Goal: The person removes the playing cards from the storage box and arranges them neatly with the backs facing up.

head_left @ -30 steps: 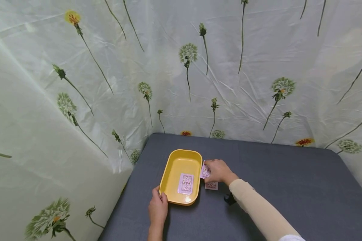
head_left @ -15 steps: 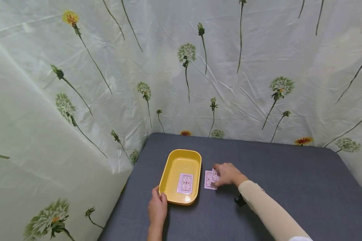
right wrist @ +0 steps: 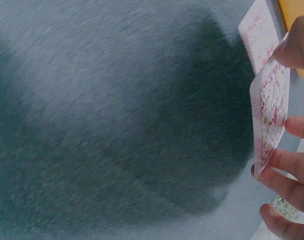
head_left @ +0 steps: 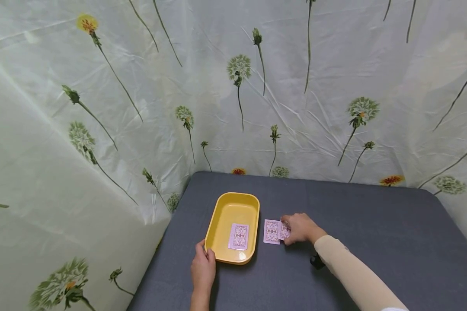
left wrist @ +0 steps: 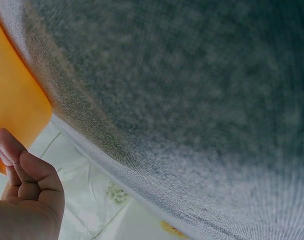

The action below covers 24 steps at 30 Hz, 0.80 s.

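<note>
My left hand (head_left: pixel 203 265) grips the near left corner of a yellow tray (head_left: pixel 233 211), thumb at the rim; its curled fingers (left wrist: pixel 39 172) show against the tray's side in the left wrist view. Face-down playing cards (head_left: pixel 239 236) with red patterned backs lie inside the tray. To the right of it, another face-down card (head_left: pixel 271 232) rests on the dark cloth. Just beyond that card, my right hand (head_left: pixel 301 227) holds a stack of playing cards (right wrist: pixel 273 107) between thumb and fingers, by its opposite edges. The stack's thick side shows in the right wrist view.
A dark grey cloth (head_left: pixel 358 242) covers the table. Behind and to the left hangs a pale sheet (head_left: pixel 218 86) printed with dandelions. A small black object (head_left: pixel 317 261) shows under the right wrist.
My right hand has moved right with the stack, from beside the tray's rim to past the card on the cloth, which now shows fully. The left hand and tray stay put.
</note>
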Tool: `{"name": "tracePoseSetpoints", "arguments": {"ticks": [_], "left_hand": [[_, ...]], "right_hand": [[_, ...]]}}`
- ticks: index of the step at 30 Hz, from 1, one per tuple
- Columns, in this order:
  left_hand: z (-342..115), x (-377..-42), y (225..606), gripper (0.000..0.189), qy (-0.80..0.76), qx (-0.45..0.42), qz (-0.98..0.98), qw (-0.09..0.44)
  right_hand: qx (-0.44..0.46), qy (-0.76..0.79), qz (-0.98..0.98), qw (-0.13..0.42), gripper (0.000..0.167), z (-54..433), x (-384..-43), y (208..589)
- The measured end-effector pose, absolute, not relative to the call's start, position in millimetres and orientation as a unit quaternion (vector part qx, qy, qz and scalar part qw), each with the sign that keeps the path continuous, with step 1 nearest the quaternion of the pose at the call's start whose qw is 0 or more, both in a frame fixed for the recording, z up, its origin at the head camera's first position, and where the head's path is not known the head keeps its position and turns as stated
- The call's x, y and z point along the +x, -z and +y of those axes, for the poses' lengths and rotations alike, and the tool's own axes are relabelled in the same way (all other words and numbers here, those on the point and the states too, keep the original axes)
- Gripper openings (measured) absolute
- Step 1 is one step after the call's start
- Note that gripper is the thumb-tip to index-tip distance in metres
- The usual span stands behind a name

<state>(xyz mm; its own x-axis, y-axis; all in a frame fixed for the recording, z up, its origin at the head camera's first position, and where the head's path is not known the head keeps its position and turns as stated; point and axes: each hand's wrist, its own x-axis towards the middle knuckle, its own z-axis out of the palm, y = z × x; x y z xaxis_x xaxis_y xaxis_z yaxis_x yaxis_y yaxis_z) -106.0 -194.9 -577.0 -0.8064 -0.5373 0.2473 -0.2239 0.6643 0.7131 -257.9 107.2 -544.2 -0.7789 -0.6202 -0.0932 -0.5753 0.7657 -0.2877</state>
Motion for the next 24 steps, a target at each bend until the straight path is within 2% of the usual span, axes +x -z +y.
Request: {"name": "tracePoseSetpoints", "arguments": {"ticks": [9, 24], "left_hand": [[-194.9, -105.7, 578.4, 0.03, 0.342, 0.21, -0.883, 0.242], [-194.7, -105.2, 578.9, 0.03, 0.342, 0.212, -0.884, 0.237]], "right_hand": [[-0.331, 0.107, 0.934, 0.086, 0.065, 117.8, -255.1, 553.0], [-0.346, 0.035, 0.937, 0.022, 0.07, 120.2, -251.9, 568.0]]}}
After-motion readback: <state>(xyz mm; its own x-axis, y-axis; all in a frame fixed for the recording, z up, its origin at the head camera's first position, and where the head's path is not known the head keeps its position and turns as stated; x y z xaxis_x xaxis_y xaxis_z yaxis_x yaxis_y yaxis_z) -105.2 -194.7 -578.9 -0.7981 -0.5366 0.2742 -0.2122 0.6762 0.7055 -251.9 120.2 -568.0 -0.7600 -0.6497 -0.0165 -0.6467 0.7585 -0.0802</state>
